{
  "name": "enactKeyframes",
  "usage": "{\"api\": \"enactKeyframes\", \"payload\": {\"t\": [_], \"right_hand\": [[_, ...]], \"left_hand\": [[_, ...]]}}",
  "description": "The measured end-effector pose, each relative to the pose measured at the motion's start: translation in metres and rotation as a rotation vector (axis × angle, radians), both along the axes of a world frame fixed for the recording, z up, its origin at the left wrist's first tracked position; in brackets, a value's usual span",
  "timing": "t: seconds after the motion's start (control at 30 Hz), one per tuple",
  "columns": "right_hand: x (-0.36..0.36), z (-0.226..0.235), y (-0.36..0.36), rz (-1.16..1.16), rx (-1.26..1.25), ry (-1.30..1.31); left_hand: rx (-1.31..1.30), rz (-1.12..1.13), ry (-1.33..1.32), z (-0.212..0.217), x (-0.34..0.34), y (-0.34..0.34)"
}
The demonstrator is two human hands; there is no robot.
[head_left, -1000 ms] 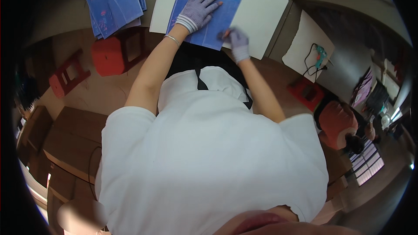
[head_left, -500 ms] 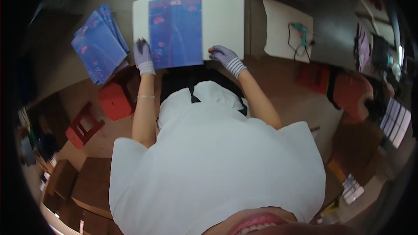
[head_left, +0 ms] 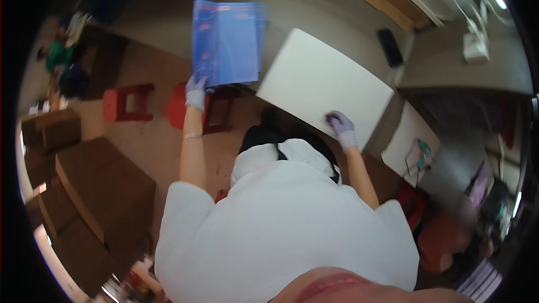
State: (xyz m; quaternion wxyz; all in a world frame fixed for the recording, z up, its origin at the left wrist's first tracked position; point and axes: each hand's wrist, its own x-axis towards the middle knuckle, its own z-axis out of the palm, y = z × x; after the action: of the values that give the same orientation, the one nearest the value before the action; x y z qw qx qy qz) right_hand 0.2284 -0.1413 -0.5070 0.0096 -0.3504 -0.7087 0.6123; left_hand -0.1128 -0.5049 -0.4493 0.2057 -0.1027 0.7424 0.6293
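My left hand (head_left: 196, 92), in a pale purple glove with a striped cuff, grips the lower left corner of a blue printed sheet (head_left: 236, 45). That sheet lies over or against the stack of similar blue sheets, whose edges show at its right; motion blurs where one ends. My right hand (head_left: 342, 126), gloved alike with bare fingertips, is at the near edge of a white board (head_left: 325, 78). Its fingers are bent together, and I cannot make out whether something small is between them. The board's top carries no sheet.
A dark phone (head_left: 389, 47) lies behind the board. To the right, a teal glue gun (head_left: 423, 152) with a cord rests on a pale sheet (head_left: 405, 137). Red stools (head_left: 129, 102) stand at the left, brown cartons (head_left: 104, 185) behind them. Another person (head_left: 449, 230) is at the right.
The blue sheet has gone from the white board to the stack at the left, with my left hand on it. My view has turned left. The right hand remains by the board's near edge.
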Motion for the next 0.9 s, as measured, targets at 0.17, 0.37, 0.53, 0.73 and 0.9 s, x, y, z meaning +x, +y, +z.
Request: {"api": "enactKeyframes", "payload": {"t": [0.17, 0.37, 0.53, 0.73, 0.9], "right_hand": [[0.022, 0.007, 0.038, -0.139, 0.438, -0.183], [0.074, -0.024, 0.084, -0.389, 0.673, -0.534], [0.031, -0.008, 0.053, -0.397, 0.786, -0.822], [0.053, 0.010, 0.040, -0.428, 0.982, -0.627], [0.057, 0.050, 0.031, -0.659, 0.752, -0.118]], "left_hand": [[-0.963, -0.086, 0.365, 0.000, -0.057, -0.031], [-0.734, -0.489, 1.293, 0.018, -0.003, 0.119], [-1.173, -1.542, 0.913, -0.011, 0.142, 0.213], [-0.903, -1.699, 0.770, 0.002, 0.124, 0.226], [-0.549, -1.207, 0.676, -0.051, 0.079, 0.206]]}}
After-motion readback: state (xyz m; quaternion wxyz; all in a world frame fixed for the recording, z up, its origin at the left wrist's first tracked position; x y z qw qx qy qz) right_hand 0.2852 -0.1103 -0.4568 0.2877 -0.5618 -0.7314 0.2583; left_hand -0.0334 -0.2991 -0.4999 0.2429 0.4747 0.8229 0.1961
